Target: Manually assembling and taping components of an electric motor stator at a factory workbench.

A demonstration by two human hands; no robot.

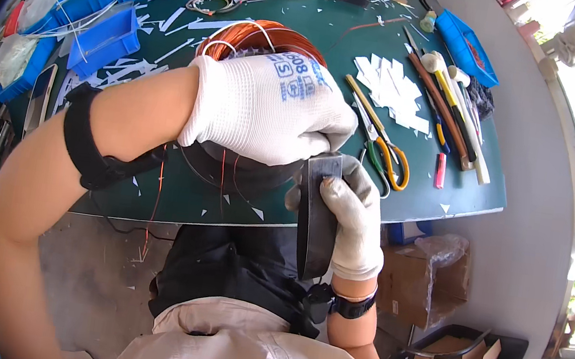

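A white glove with blue print covers my left hand, which reaches across a round winding of copper wire. Its fingers are curled closed at the top end of a long black block; what they pinch, if anything, is hidden. My right hand, in a greyed white glove, grips that block from the right side, thumb on its face. The block is tilted upright at the table's front edge. Beneath my left hand shows the dark round body carrying the winding, with thin copper wires hanging from it.
On the green table to the right lie scissors, white paper slips, a mallet among rods, and a red marker. Blue bins stand left. A cardboard box sits below the table at right.
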